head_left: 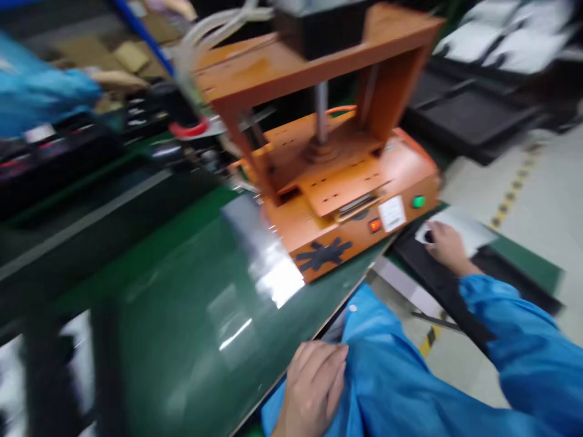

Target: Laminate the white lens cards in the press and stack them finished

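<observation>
My right hand [449, 246] reaches out to the right, its fingers closed on a small dark round piece [429, 237]. That piece is at a white sheet [471, 230] over a black tray [517, 276]; blur hides its exact kind. My left hand [314, 388] rests back-up at the table edge against my blue smock [387, 364]. Its fingers lie side by side, slightly bent, with nothing visible in them. Between and beyond both hands stands an orange press machine [319, 182] with a vertical metal rod, a red lit display and a green button.
A green-topped table [182, 328] spreads left of the press, with a clear shiny sheet [273, 273] beside the machine. Black trays [473, 115] stand at the back right. Dark trays with white pieces [82, 346] lie at the left. A co-worker's blue sleeve [40, 91] shows at the upper left.
</observation>
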Tool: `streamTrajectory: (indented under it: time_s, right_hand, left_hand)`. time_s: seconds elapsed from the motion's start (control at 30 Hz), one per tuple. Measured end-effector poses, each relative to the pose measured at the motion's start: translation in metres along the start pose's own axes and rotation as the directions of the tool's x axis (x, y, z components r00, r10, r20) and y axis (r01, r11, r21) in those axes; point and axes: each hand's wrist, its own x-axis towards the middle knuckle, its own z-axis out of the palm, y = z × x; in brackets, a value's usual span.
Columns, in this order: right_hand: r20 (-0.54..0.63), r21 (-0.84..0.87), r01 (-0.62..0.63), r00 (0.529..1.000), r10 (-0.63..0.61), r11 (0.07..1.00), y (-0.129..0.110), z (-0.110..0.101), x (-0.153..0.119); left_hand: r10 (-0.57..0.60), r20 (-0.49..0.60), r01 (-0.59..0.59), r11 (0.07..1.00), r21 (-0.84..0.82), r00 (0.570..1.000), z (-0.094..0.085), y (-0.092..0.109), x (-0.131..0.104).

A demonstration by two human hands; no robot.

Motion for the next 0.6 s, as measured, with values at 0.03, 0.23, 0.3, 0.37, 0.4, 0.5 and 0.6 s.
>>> streamTrajectory:
  time_s: [0.03, 0.23, 0.3, 0.37, 0.4, 0.5, 0.6]
  right_hand:
    - [-0.058, 0.043, 0.015, 0.998, -0.013, 0.999, -0.005, 0.002, 0.002]
    - [-0.458, 0.289, 0.469, 0.834, -0.309, 0.835, -0.122, -0.029, -0.001]
    - [-0.426, 0.389, 0.672, 0.738, -0.523, 0.631, -0.188, -0.063, -0.003]
    - [-0.475, 0.46, 0.789, 0.606, -0.638, 0.408, -0.252, -0.094, 0.001]
    - [-0.462, 0.501, 0.798, 0.574, -0.676, 0.336, -0.281, -0.106, 0.006]
    - [-0.413, 0.589, 0.768, 0.554, -0.722, 0.253, -0.351, -0.131, 0.027]
    - [-0.378, 0.707, 0.655, 0.668, -0.641, 0.266, -0.403, -0.141, 0.053]
  left_hand:
    - [-0.063, -0.072, 0.066, 0.997, 0.039, 0.995, -0.013, -0.001, -0.009]
    - [-0.359, -0.509, 0.608, 0.616, 0.5, 0.782, -0.077, -0.033, -0.073]
    - [-0.425, -0.451, 0.619, 0.508, 0.599, 0.785, -0.074, -0.037, -0.079]
    - [-0.447, -0.382, 0.581, 0.508, 0.636, 0.809, -0.06, -0.029, -0.079]
    - [-0.448, -0.366, 0.57, 0.521, 0.636, 0.816, -0.051, -0.022, -0.077]
    - [-0.449, -0.365, 0.576, 0.561, 0.595, 0.815, -0.035, 0.001, -0.074]
    - [-0.448, -0.411, 0.608, 0.615, 0.503, 0.794, -0.045, 0.002, -0.066]
